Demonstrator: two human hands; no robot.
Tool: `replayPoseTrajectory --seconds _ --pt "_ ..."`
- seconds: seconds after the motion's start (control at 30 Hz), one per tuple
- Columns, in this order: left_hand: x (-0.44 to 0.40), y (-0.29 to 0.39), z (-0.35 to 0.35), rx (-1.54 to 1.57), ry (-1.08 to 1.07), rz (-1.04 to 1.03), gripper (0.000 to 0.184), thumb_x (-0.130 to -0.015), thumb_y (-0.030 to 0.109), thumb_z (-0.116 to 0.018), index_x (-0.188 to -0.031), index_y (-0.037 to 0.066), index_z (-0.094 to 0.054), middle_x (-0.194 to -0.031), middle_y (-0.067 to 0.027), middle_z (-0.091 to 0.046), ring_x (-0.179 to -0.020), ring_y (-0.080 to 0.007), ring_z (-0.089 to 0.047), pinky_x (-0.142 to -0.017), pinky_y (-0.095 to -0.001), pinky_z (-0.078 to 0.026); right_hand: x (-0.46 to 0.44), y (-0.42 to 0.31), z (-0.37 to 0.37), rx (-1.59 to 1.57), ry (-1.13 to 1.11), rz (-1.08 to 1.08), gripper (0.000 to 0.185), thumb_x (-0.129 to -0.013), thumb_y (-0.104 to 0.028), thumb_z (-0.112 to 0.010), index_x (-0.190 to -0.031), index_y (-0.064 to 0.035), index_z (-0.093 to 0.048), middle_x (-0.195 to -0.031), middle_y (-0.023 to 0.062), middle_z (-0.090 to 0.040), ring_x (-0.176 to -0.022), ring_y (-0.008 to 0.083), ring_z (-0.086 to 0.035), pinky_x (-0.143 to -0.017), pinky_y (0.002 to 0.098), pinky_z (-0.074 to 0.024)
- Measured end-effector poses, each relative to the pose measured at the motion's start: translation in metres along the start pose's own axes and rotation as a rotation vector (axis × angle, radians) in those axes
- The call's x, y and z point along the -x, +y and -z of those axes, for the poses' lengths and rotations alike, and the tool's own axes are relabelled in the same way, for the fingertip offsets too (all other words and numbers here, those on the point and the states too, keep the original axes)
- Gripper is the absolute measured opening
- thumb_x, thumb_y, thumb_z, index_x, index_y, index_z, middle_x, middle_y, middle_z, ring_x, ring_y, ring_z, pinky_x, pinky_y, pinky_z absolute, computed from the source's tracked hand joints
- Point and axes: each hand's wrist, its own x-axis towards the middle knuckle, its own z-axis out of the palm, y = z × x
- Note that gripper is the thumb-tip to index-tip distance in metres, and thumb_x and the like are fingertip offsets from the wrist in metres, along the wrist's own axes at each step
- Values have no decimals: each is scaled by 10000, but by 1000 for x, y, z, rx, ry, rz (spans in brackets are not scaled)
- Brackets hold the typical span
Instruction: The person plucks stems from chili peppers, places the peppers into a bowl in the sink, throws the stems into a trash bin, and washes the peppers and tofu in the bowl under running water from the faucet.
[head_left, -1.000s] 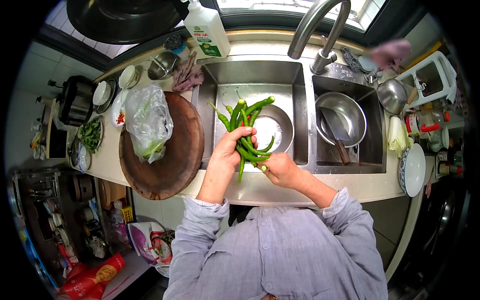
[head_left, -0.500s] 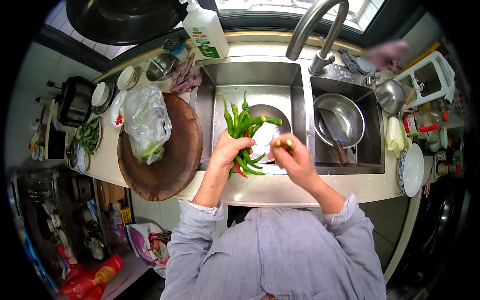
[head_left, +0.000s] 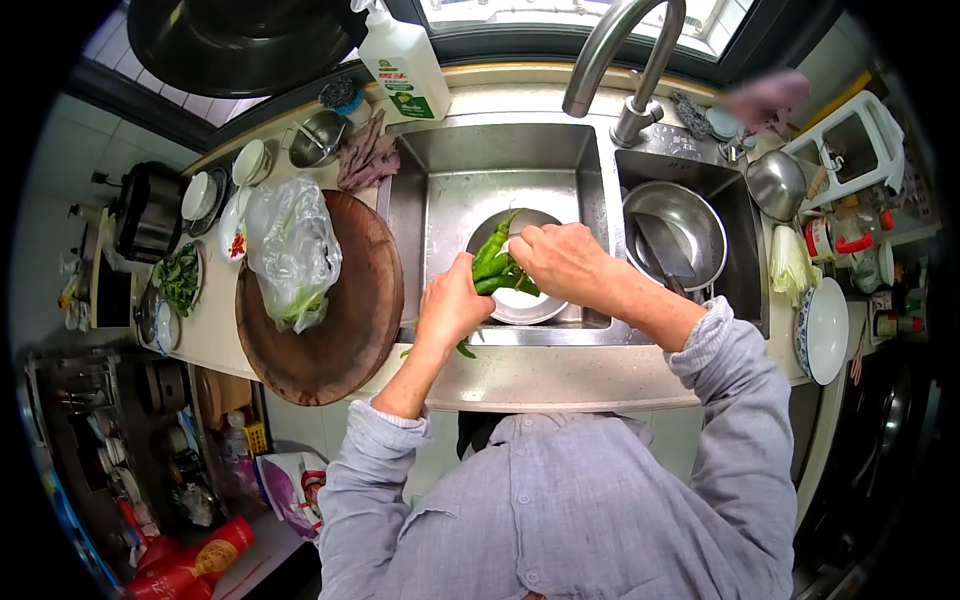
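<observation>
A bunch of green chili peppers (head_left: 492,262) is held in my left hand (head_left: 452,303), fingers closed around it above the front part of the large sink (head_left: 560,160). My right hand (head_left: 568,258) meets the bunch from the right, fingers bent and pinching at the peppers. Its fingertips are partly hidden, so exactly which pepper they grip does not show. Some pepper tips stick out below my left hand, over the counter edge. Under both hands a round metal bowl (head_left: 528,316) sits in the sink, partly covered by them.
Left of the sink, a plastic bag of greens (head_left: 292,250) lies on a round wooden chopping board (head_left: 365,300). The smaller sink holds a steel basin (head_left: 708,225) with a cleaver (head_left: 660,245). A faucet (head_left: 640,100) arches behind; a white bottle (head_left: 403,65) stands back left.
My right hand has moved up and left from beside the bunch onto it. The short green pieces it held are out of sight. The bunch now points more upward right.
</observation>
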Motion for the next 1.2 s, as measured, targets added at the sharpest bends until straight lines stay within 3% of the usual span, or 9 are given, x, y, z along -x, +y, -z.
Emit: replayPoseTrajectory --seconds 0.23,0.3,0.37,0.53,0.67,0.77,0.9,1.07,1.2 --pt "-5 11 -26 213 44 29 340 -630 120 -607 -934 26 -490 -799 -235 -604 -816 -414 -577 -724 -455 -447 -12 -15 -30 -560 213 -743 232 -841 -243 -485 -779 -21 -513 -673 194 -580 -627 356 -580 -566 439 -445" --pt "-2 12 -20 182 81 21 336 -632 112 -610 -935 26 -492 -789 -228 -606 -808 -412 -578 -720 -453 -446 -6 -4 -35 -969 405 -849 243 -874 -236 -475 -782 -13 -506 -576 53 -510 -521 130 -474 -502 286 -388" --pt "-2 5 -17 127 97 -44 335 -636 98 -607 -943 28 -493 -787 -223 -608 -800 -410 -579 -716 -450 -446 1 7 -39 -1110 363 -910 235 -883 -237 -464 -781 -30 -511 -571 -7 -479 -545 66 -437 -469 248 -357" --pt "3 12 -9 -136 121 -124 294 -645 50 -594 -906 36 -460 -748 -186 -597 -720 -396 -581 -645 -486 -441 0 1 -39 -1740 248 -786 180 -885 -242 -550 -870 -65 -517 -656 -51 -458 -517 14 -375 -432 171 -302" --pt "1 6 -15 -280 257 -284 241 -647 8 -572 -846 43 -441 -700 -163 -566 -641 -376 -577 -577 -475 -448 1 5 -35 -1513 225 -740 151 -843 -175 -584 -868 -35 -533 -674 3 -527 -535 51 -446 -479 193 -357" --pt "0 7 -15 -332 320 -362 226 -647 -12 -562 -828 46 -440 -668 -147 -549 -606 -354 -576 -543 -456 -452 0 5 -50 -1417 359 -716 172 -847 -201 -603 -869 -49 -524 -650 -17 -518 -486 22 -404 -396 170 -282" --pt "-1 10 -16 -355 391 -406 220 -644 -28 -556 -813 50 -439 -643 -135 -536 -581 -337 -571 -520 -441 -452 2 1 -33 -1642 342 -975 134 -833 -152 -609 -851 -52 -521 -626 19 -550 -427 32 -397 -361 174 -273" --pt "0 12 -17 -270 329 -329 293 -634 2 -590 -899 41 -471 -696 -149 -573 -647 -354 -582 -574 -442 -455 4 -6 -30 -1982 413 -1137 105 -852 -127 -572 -812 -63 -498 -619 20 -544 -412 35 -391 -344 164 -282" --pt "-5 10 -21 8 130 -119 400 -642 62 -638 -1012 68 -486 -868 -171 -613 -819 -378 -586 -683 -427 -469 9 -10 -45 -2527 623 -973 87 -855 -115 -566 -809 -84 -499 -652 34 -541 -429 48 -420 -324 168 -284"
